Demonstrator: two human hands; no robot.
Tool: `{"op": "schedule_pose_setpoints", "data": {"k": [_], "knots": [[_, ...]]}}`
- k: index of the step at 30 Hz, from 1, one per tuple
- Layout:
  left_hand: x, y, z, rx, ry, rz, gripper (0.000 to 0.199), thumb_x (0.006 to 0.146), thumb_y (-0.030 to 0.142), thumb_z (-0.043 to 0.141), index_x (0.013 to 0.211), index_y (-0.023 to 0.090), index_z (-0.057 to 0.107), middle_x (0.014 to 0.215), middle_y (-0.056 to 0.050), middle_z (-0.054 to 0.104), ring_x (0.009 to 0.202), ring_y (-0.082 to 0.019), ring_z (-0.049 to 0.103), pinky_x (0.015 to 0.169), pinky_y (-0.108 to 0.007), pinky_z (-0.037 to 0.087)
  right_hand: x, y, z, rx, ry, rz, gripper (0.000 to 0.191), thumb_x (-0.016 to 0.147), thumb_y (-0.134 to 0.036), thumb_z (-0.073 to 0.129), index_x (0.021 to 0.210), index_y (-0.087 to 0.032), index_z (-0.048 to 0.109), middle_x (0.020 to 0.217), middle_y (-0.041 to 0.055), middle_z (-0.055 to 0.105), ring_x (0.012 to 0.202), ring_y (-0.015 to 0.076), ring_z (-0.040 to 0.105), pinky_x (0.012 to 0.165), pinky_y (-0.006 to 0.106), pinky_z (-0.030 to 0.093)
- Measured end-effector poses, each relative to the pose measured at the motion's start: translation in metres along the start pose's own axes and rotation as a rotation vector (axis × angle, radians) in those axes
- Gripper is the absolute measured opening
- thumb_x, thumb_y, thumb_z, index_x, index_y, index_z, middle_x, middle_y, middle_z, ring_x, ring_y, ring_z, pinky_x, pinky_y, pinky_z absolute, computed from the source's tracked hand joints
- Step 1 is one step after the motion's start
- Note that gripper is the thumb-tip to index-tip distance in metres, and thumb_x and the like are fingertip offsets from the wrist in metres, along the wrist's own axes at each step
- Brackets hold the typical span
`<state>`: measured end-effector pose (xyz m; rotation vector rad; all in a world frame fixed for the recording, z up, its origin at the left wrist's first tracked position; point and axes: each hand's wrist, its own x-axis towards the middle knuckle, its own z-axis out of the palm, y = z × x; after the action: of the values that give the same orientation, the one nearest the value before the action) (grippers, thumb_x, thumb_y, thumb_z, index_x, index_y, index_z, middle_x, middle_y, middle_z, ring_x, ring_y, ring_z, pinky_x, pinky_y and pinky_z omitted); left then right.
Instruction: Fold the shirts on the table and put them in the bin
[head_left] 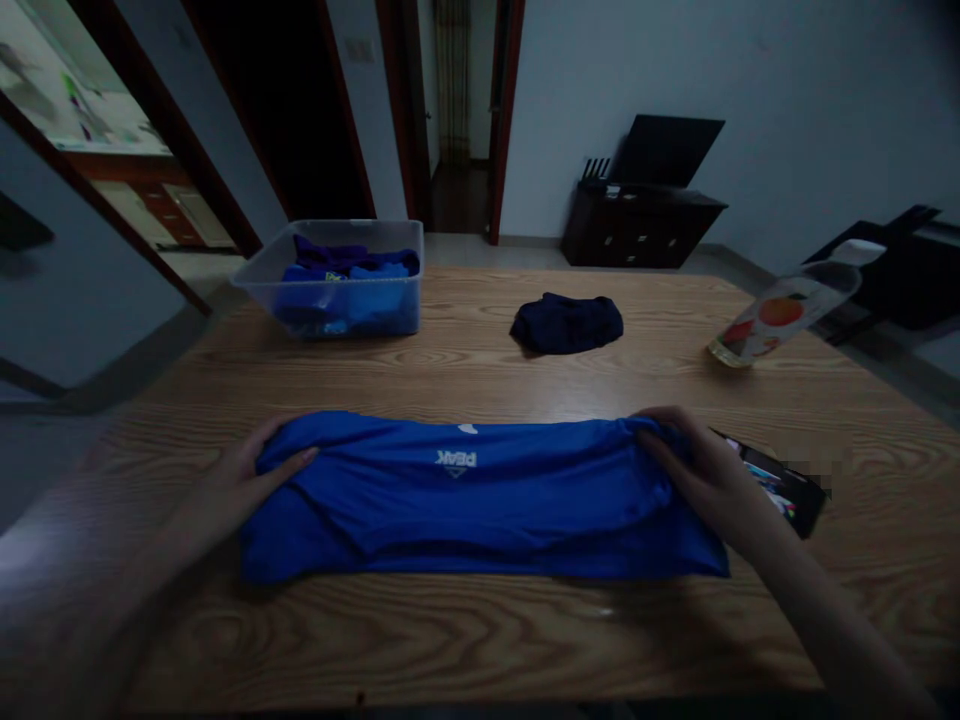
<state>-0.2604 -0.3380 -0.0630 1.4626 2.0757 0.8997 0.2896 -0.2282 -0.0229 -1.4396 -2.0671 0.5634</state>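
A blue garment (480,510) with a white PEAK logo lies across the wooden table in front of me, gathered into a long, wide strip. At its left end my left hand (262,465) grips the far edge, thumb on top and the fingers tucked behind the fabric. My right hand (694,465) pinches the far edge at the other end, where the cloth bunches in small wrinkles. The garment's near edge runs nearly straight. Its exact kind cannot be made out in this folded shape.
A clear plastic bin (345,300) with blue and purple clothes stands at the back left of the table (465,640). A dark bundled cloth (568,323) lies at the back. A plastic bottle (784,312) stands at right, and a phone (784,490) lies beside my right hand.
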Motion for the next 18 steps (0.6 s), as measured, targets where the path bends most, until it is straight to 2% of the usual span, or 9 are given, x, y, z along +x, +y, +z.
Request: {"op": "schedule_pose_setpoints", "data": {"k": [2,4,6,8,9,11,13,16,18], "knots": [[0.006,-0.015,-0.006,0.038,-0.048,-0.002,0.074,0.084,0.074,0.071,0.141,0.028,0.064,0.141,-0.007,0.074,0.130,-0.038,0.070,0.119,-0.052,0.053,0.013,0.004,0.005,-0.067,-0.043,-0.036,0.037,0.106,-0.057,0.055,0.124,-0.026,0.065,0.109,0.0086,0.079,0.098,0.0307,0.076,0.082,0.040,0.059],[0.009,-0.022,-0.006,0.134,-0.084,0.050,0.078,0.088,0.073,0.068,0.148,0.025,0.059,0.146,-0.010,0.070,0.134,-0.039,0.067,0.120,-0.054,0.050,0.020,0.004,0.012,-0.220,-0.045,-0.050,0.038,0.107,-0.052,0.052,0.130,-0.024,0.065,0.119,0.0120,0.078,0.097,0.0326,0.078,0.083,0.044,0.061],[0.006,-0.017,-0.003,0.281,-0.080,0.151,0.077,0.095,0.068,0.061,0.155,0.020,0.052,0.155,-0.015,0.060,0.143,-0.040,0.059,0.125,-0.057,0.044,0.017,-0.004,0.019,-0.429,-0.023,-0.072,0.041,0.109,-0.045,0.048,0.136,-0.020,0.064,0.131,0.0181,0.074,0.100,0.0369,0.077,0.085,0.051,0.061],[-0.003,-0.003,0.003,0.420,-0.025,0.263,0.073,0.102,0.062,0.053,0.159,0.017,0.047,0.167,-0.018,0.046,0.154,-0.040,0.047,0.130,-0.058,0.035,0.006,-0.019,0.027,-0.581,-0.018,-0.137,0.043,0.111,-0.038,0.045,0.140,-0.015,0.065,0.141,0.0243,0.069,0.115,0.0425,0.073,0.094,0.059,0.059],[-0.008,0.005,0.008,0.473,-0.008,0.311,0.069,0.105,0.059,0.048,0.161,0.019,0.045,0.172,-0.016,0.041,0.157,-0.039,0.042,0.132,-0.058,0.031,-0.002,-0.029,0.032,-0.612,-0.030,-0.195,0.043,0.112,-0.037,0.044,0.141,-0.013,0.065,0.144,0.0260,0.067,0.126,0.0447,0.068,0.102,0.063,0.056],[-0.017,0.015,0.019,0.533,-0.018,0.397,0.062,0.110,0.055,0.038,0.164,0.026,0.043,0.177,-0.010,0.036,0.161,-0.035,0.038,0.135,-0.058,0.025,-0.019,-0.045,0.046,-0.570,-0.088,-0.336,0.048,0.114,-0.039,0.045,0.152,-0.013,0.059,0.157,0.0245,0.059,0.145,0.0429,0.057,0.118,0.065,0.047],[-0.021,0.014,0.033,0.552,-0.070,0.465,0.061,0.110,0.054,0.032,0.165,0.030,0.042,0.177,-0.008,0.038,0.163,-0.034,0.036,0.136,-0.060,0.022,-0.032,-0.055,0.063,-0.495,-0.206,-0.429,0.059,0.113,-0.051,0.050,0.163,-0.019,0.049,0.170,0.0188,0.048,0.159,0.0418,0.041,0.128,0.069,0.034],[-0.022,-0.008,0.056,0.580,-0.116,0.483,0.070,0.107,0.056,0.034,0.171,0.028,0.034,0.180,-0.010,0.033,0.166,-0.037,0.030,0.135,-0.062,0.024,-0.043,-0.053,0.084,-0.424,-0.302,-0.443,0.072,0.111,-0.062,0.052,0.170,-0.023,0.039,0.179,0.0162,0.033,0.167,0.0421,0.024,0.132,0.072,0.026],[-0.022,-0.026,0.066,0.590,-0.106,0.486,0.076,0.105,0.056,0.040,0.175,0.037,0.019,0.183,-0.005,0.023,0.167,-0.036,0.027,0.135,-0.062,0.025,-0.048,-0.048,0.090,-0.386,-0.305,-0.416,0.075,0.110,-0.062,0.052,0.172,-0.023,0.035,0.180,0.0159,0.027,0.168,0.0407,0.020,0.133,0.070,0.025]]}}
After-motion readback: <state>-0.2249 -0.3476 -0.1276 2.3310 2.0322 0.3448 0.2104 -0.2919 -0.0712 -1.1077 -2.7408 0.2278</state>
